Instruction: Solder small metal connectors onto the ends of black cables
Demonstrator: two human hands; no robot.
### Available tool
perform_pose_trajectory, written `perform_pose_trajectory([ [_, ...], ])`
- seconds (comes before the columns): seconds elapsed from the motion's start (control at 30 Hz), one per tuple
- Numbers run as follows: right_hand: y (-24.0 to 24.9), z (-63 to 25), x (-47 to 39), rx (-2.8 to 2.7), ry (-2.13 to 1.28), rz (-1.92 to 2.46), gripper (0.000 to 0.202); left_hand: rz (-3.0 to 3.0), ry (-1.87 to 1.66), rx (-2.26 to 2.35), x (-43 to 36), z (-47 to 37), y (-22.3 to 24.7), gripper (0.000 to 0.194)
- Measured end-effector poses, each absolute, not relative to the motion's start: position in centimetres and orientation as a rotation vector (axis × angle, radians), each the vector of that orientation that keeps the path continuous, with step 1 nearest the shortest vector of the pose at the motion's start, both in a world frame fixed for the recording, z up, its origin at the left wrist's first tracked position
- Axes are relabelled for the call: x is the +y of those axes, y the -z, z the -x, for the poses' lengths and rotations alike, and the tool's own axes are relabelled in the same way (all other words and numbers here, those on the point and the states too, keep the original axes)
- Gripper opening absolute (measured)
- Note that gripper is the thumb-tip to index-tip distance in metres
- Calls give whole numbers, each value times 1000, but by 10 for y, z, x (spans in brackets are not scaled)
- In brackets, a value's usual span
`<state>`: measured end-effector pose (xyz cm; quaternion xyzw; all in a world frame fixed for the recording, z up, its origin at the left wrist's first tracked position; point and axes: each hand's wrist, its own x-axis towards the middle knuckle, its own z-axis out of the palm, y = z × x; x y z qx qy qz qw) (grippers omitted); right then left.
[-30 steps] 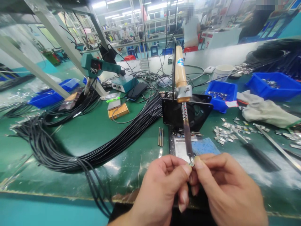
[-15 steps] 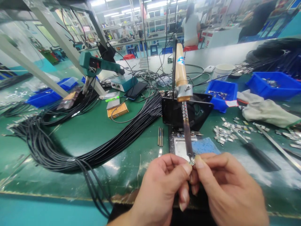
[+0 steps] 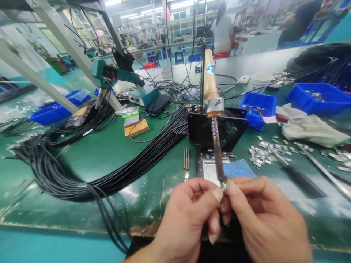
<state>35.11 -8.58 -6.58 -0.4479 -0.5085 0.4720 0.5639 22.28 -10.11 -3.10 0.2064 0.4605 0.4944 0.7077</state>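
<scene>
Your left hand [image 3: 192,210], right hand [image 3: 264,217] both pinch small metal piece [image 3: 224,187]; soldering iron [image 3: 214,127] at 12 o'clock, blue sponge [image 3: 239,168] at 1 o'clock.

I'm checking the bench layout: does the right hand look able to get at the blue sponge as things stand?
Probably yes: the blue sponge lies just beyond the right hand, largely uncovered, though that hand seems occupied with a small metal part by the soldering iron.

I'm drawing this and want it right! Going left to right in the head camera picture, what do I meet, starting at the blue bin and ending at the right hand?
Blue bin → small orange box → left hand → small metal piece → right hand.
</scene>
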Motion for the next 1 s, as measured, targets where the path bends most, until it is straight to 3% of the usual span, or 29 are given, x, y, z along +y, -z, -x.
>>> perform_pose_trajectory([
  [1.0,67,-351,-87,-1242,-1009,1067,13,-438,-1079,1055,-101,-225,31,19],
])
